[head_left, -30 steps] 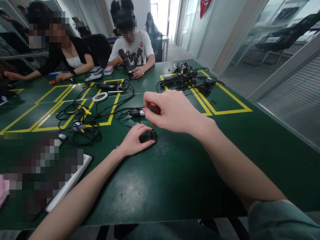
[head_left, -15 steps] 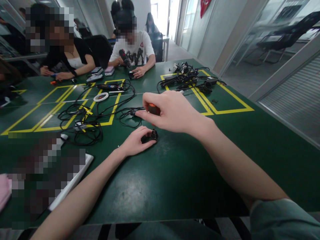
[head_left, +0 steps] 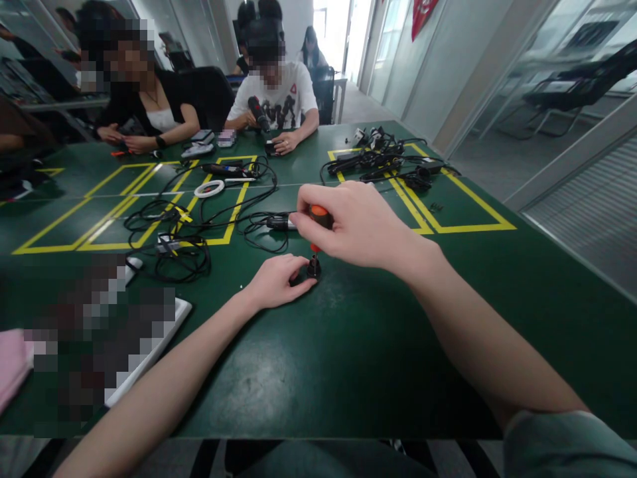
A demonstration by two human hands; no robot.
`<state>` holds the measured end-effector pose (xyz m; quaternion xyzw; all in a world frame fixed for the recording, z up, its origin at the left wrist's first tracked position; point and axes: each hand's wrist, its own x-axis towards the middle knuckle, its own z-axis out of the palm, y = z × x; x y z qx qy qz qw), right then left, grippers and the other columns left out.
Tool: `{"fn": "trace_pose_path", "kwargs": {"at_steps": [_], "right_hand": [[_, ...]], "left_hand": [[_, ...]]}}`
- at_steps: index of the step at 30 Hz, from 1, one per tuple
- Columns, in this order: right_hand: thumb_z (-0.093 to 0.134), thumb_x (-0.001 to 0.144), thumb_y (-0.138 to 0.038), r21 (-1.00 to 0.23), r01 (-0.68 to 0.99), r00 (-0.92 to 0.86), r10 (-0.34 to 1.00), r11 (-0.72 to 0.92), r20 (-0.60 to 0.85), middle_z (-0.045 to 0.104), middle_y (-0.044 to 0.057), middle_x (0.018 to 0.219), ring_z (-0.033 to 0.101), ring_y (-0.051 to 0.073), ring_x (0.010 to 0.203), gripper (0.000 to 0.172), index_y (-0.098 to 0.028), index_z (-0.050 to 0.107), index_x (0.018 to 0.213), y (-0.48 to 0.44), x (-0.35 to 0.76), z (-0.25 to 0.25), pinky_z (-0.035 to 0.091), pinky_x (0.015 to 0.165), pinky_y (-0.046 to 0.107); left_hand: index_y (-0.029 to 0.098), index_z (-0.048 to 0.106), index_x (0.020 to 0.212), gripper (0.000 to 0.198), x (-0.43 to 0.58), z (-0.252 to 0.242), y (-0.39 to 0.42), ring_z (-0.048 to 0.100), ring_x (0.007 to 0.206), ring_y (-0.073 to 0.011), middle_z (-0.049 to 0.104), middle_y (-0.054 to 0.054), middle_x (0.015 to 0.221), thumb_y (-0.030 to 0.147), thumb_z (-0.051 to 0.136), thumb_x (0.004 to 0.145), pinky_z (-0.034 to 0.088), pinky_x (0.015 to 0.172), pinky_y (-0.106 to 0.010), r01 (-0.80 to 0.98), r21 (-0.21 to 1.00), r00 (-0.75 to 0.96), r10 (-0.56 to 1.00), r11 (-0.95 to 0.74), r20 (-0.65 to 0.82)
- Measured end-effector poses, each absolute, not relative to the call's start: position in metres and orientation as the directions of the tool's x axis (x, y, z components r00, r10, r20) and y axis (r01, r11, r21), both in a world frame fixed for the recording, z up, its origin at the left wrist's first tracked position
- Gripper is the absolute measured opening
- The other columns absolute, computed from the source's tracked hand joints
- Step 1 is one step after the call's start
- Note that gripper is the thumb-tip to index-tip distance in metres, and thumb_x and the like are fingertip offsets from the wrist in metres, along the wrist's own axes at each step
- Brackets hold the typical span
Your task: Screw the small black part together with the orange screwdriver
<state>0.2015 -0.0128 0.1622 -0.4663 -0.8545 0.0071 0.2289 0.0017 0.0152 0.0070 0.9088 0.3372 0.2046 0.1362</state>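
Observation:
My right hand (head_left: 343, 216) is wrapped round the orange and dark handle of a screwdriver (head_left: 321, 214), held upright with its shaft pointing down. Below it, a small round black part (head_left: 313, 269) rests on the green table (head_left: 378, 372). The screwdriver's tip meets the top of this part; the exact contact is too small to make out. My left hand (head_left: 279, 282) lies on the table and pinches the black part from the left between thumb and fingers. What kind of part it is, I cannot tell.
Black cables (head_left: 169, 245) lie coiled ahead on the left, near a white ring (head_left: 209, 189). More cables and adapters (head_left: 378, 156) are heaped at the far right. Yellow tape (head_left: 472, 228) marks the table. A co-worker (head_left: 279, 99) holding a dark tool sits opposite; another person (head_left: 159, 113) sits farther left.
The whole view has shifted slightly, so things appear farther right. My right hand has turned a little on the screwdriver, showing more of its handle. My left hand keeps its hold.

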Motion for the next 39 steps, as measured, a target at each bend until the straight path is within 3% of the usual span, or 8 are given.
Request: {"fn": "trace_pose_path", "kwargs": {"at_steps": [12,15,19,23,25,32,36,39], "right_hand": [[0.054,0.086,-0.028,-0.250,0.765,-0.468,0.778,0.594,0.418,0.069,0.004,0.084,0.050,0.017,0.070,0.026,-0.018,0.070,0.104,-0.0137,0.2034,0.1628,0.029,0.067,0.032],[0.055,0.092,-0.033,-0.231,0.768,-0.478,0.775,0.598,0.414,0.068,0.004,0.081,0.051,0.018,0.071,0.020,-0.019,0.068,0.089,-0.0137,0.2026,0.1642,0.028,0.067,0.032],[0.051,0.104,-0.045,-0.174,0.801,-0.466,0.780,0.572,0.418,0.065,0.003,0.073,0.053,0.018,0.069,0.037,-0.020,0.067,0.081,-0.0124,0.2024,0.1632,0.024,0.065,0.033],[0.055,0.093,-0.030,-0.183,0.795,-0.471,0.779,0.578,0.413,0.069,0.003,0.078,0.053,0.019,0.068,0.018,-0.021,0.070,0.096,-0.0138,0.2046,0.1616,0.026,0.066,0.031],[0.058,0.086,-0.027,-0.205,0.788,-0.471,0.782,0.581,0.408,0.071,0.004,0.083,0.055,0.019,0.070,0.023,-0.020,0.070,0.104,-0.0154,0.2054,0.1615,0.028,0.067,0.031],[0.048,0.103,-0.050,-0.228,0.800,-0.456,0.810,0.555,0.368,0.062,0.002,0.069,0.049,0.018,0.064,0.039,-0.021,0.067,0.086,-0.0179,0.2062,0.1631,0.026,0.066,0.031],[0.053,0.090,-0.031,-0.221,0.787,-0.462,0.788,0.576,0.406,0.063,0.001,0.071,0.047,0.017,0.062,0.019,-0.020,0.068,0.093,-0.0176,0.2095,0.1629,0.028,0.065,0.030],[0.056,0.085,-0.031,-0.218,0.785,-0.461,0.782,0.579,0.419,0.064,0.002,0.071,0.050,0.018,0.062,0.017,-0.020,0.068,0.091,-0.0175,0.2105,0.1627,0.029,0.064,0.030]], "left_hand": [[0.020,0.070,0.106,0.023,0.0004,0.0061,0.0140,0.056,0.062,-0.0169,0.058,0.003,0.068,0.042,0.065,0.102,0.038,0.062,-0.029,0.586,0.332,0.681,0.672,-0.739,0.292],[0.020,0.069,0.101,0.022,0.0005,0.0064,0.0141,0.056,0.063,-0.0172,0.059,0.002,0.070,0.042,0.064,0.102,0.038,0.062,-0.029,0.574,0.342,0.682,0.666,-0.744,0.302],[0.020,0.068,0.100,0.022,0.0008,0.0071,0.0140,0.058,0.067,-0.0178,0.061,0.001,0.074,0.041,0.062,0.102,0.042,0.064,-0.029,0.558,0.359,0.688,0.658,-0.749,0.304],[0.020,0.070,0.106,0.024,0.0009,0.0056,0.0145,0.061,0.072,-0.0182,0.065,-0.002,0.083,0.043,0.062,0.102,0.046,0.067,-0.030,0.551,0.368,0.687,0.658,-0.749,0.310],[0.020,0.071,0.107,0.025,0.0012,0.0042,0.0150,0.061,0.072,-0.0182,0.066,-0.002,0.084,0.044,0.063,0.102,0.046,0.067,-0.030,0.552,0.369,0.685,0.659,-0.748,0.311],[0.020,0.069,0.102,0.024,0.0034,0.0024,0.0157,0.061,0.072,-0.0186,0.065,-0.002,0.083,0.043,0.064,0.102,0.046,0.067,-0.030,0.539,0.379,0.690,0.652,-0.752,0.313],[0.020,0.068,0.100,0.024,0.0042,0.0030,0.0149,0.061,0.071,-0.0180,0.064,-0.001,0.081,0.044,0.064,0.102,0.046,0.067,-0.029,0.536,0.386,0.694,0.652,-0.751,0.306],[0.020,0.068,0.099,0.025,0.0044,0.0028,0.0147,0.061,0.072,-0.0180,0.064,-0.001,0.081,0.044,0.063,0.102,0.046,0.068,-0.029,0.527,0.389,0.697,0.646,-0.755,0.309]]}}
